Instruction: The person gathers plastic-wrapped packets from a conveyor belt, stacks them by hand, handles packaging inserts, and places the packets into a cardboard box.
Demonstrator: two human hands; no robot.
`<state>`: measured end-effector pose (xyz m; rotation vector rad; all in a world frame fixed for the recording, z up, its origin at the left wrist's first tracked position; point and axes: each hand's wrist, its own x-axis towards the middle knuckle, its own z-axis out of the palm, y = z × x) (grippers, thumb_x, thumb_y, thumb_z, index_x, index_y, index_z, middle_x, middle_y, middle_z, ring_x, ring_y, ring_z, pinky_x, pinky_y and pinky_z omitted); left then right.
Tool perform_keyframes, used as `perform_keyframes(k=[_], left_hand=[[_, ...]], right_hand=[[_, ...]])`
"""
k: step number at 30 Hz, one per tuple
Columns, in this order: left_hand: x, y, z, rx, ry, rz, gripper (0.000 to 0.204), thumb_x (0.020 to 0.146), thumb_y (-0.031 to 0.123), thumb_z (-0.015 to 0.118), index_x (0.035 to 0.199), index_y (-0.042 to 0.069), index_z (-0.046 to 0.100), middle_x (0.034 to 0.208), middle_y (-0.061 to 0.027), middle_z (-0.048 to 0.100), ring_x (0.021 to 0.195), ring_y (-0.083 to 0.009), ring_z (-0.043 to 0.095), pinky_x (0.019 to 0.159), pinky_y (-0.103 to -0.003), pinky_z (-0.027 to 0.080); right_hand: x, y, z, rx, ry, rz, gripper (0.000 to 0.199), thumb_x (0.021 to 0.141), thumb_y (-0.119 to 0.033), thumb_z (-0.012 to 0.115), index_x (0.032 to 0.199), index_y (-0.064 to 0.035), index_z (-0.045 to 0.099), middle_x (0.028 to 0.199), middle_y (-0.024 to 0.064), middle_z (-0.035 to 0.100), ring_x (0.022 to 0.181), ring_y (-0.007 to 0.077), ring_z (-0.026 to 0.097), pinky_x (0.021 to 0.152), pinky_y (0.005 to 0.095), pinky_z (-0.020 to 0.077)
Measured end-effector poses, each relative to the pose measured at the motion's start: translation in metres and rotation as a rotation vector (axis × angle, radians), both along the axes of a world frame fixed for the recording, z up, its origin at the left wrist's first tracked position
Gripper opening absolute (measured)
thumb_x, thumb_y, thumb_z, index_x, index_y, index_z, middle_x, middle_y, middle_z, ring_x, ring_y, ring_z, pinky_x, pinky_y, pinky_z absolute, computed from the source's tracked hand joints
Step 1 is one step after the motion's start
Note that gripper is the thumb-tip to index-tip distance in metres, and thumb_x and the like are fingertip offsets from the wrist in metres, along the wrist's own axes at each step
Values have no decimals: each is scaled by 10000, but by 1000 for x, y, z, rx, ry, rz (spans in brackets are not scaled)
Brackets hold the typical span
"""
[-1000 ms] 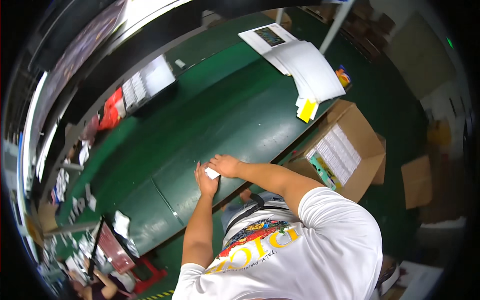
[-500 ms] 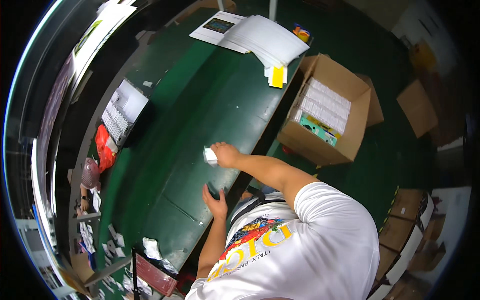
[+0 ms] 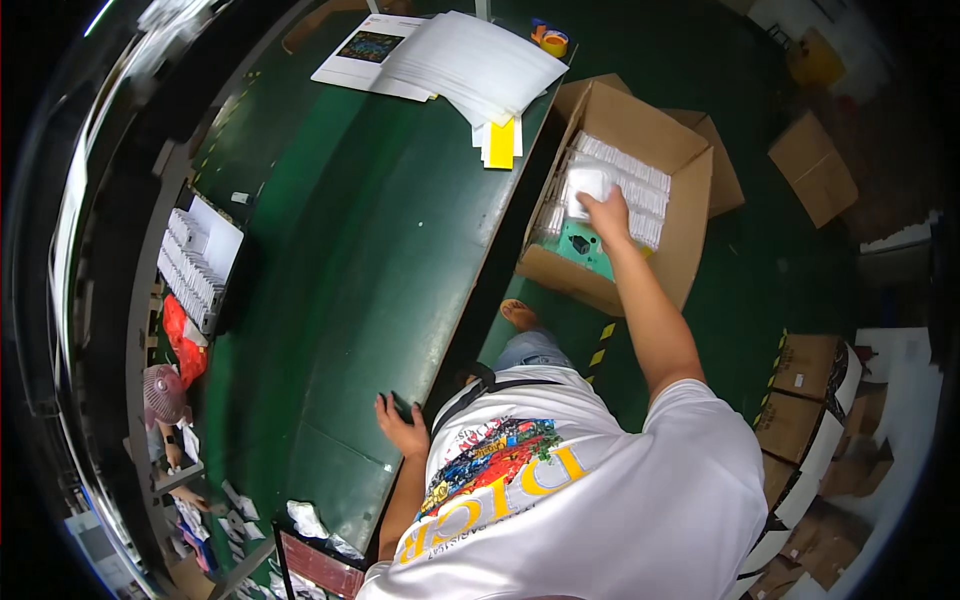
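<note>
My right hand (image 3: 610,214) is over the open cardboard box (image 3: 685,262) to the right of the table, its fingers closed on the edge of a small white packet (image 3: 588,183). Beneath it, rows of thin white packets (image 3: 622,160) stand packed tightly in the box. A green piece with a black shape (image 3: 582,243) lies at the box's near side, next to my wrist. My left hand (image 3: 403,430) rests at the near edge of the green table (image 3: 350,260), fingers spread, with nothing in it.
White sheets (image 3: 470,65) and a tape roll (image 3: 550,40) lie at the table's far end. On the left stand a container of white packets (image 3: 192,265), a red bag (image 3: 183,335) and a pink fan (image 3: 163,395), near another person's arm. Cartons (image 3: 800,400) are stacked at right.
My right hand has moved from above the table, right and away, to the cardboard box, carrying the white packet. My left hand stays near the table edge. The view has shifted.
</note>
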<state>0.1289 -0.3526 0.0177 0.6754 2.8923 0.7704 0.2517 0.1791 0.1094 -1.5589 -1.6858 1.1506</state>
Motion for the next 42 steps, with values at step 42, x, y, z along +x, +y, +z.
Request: perform_keyframes(k=[42], left_hand=[[58,69,-9,-267,-323,494,737,782,447,715,1312,0,463,1397,-270,367,1299,-423,358,1080,-453,306]], right_hand=[[38,33,-247,-260,-302,466,1007,663,-578,740,1390,-7,342,1169,269,578,1145,397,517,973,434,430]])
